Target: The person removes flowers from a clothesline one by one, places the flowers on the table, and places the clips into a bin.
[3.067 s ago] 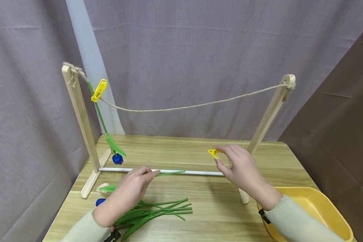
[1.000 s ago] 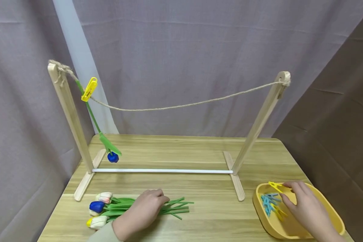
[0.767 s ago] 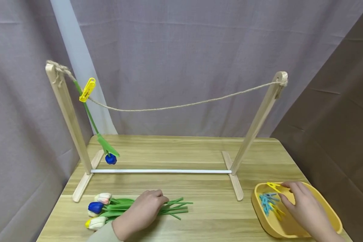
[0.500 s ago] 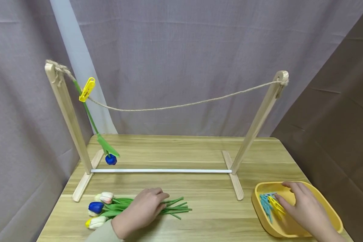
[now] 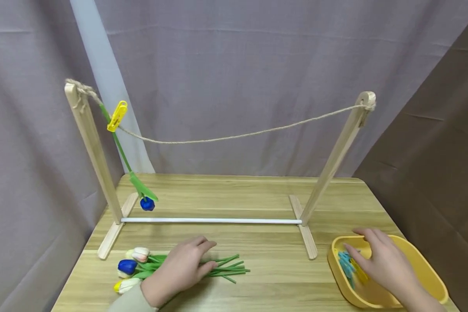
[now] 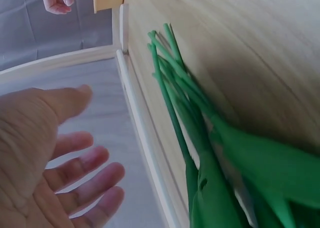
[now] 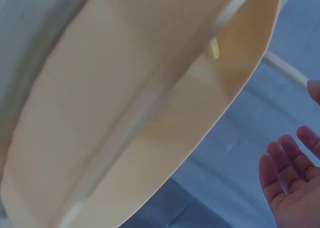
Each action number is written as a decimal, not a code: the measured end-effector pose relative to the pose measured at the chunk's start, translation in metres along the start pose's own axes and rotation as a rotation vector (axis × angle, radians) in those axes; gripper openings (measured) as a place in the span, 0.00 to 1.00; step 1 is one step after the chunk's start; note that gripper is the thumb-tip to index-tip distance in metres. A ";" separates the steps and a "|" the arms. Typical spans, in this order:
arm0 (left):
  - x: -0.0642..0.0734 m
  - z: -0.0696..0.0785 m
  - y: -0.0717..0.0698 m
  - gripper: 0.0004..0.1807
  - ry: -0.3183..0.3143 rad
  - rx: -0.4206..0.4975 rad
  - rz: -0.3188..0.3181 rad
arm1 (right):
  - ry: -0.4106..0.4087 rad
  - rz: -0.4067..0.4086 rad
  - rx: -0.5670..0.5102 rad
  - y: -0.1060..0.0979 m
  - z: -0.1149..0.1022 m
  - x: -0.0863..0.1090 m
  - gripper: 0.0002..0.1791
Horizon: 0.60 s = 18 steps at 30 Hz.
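Note:
Several artificial tulips (image 5: 127, 267) lie in a bunch at the front left, their blue, white and yellow heads pointing left. My left hand (image 5: 187, 264) hovers just above their green stems (image 5: 231, 269), thumb and fingers apart; the left wrist view shows its palm holding nothing. At the right, my right hand (image 5: 386, 262) is over the yellow basin (image 5: 425, 260) with fingers spread. Below its fingertips lie blue clothespins (image 5: 347, 266) and yellow clothespins (image 5: 359, 273), partly hidden by the hand. In the right wrist view the right fingers are empty.
Two wooden posts (image 5: 95, 151) joined by a white rod (image 5: 210, 221) stand behind the tulips. Between their tops sags a twine line (image 5: 218, 139). A yellow clothespin (image 5: 117, 116) holds one blue tulip (image 5: 147, 203) head-down near the left post.
The right hand carried a yellow clothespin to the basin and let it go there. The left hand lowered a tulip stem onto the bunch, then loosened and rose slightly.

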State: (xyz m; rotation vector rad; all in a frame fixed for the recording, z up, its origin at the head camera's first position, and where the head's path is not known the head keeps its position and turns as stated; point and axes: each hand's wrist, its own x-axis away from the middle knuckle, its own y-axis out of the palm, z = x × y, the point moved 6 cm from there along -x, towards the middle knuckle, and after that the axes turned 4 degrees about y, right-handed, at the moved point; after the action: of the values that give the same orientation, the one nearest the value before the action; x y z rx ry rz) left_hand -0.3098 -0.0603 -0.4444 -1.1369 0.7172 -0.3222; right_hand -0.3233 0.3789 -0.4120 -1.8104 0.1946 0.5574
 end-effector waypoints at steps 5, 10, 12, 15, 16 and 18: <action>0.002 -0.008 -0.014 0.32 -0.077 0.008 0.043 | -0.037 -0.013 -0.005 0.004 -0.018 -0.009 0.28; 0.005 -0.017 -0.030 0.36 -0.137 -0.002 0.090 | -0.124 -0.011 -0.021 0.008 -0.045 -0.022 0.27; 0.007 -0.020 -0.039 0.36 -0.146 -0.011 0.128 | -0.151 -0.009 -0.034 0.010 -0.057 -0.028 0.27; 0.008 -0.025 -0.057 0.35 -0.135 0.000 0.224 | -0.193 0.000 -0.067 0.013 -0.079 -0.038 0.26; 0.009 -0.027 -0.064 0.35 -0.127 0.015 0.269 | -0.205 0.007 -0.084 0.014 -0.087 -0.042 0.26; 0.009 -0.032 -0.080 0.35 -0.117 0.048 0.374 | -0.234 0.028 -0.126 0.017 -0.104 -0.050 0.26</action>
State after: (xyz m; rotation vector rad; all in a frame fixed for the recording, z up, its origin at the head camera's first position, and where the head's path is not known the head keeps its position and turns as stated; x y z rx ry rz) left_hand -0.3150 -0.1208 -0.3827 -0.9445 0.7967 0.0425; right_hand -0.3452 0.2690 -0.3813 -1.8477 0.0258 0.8112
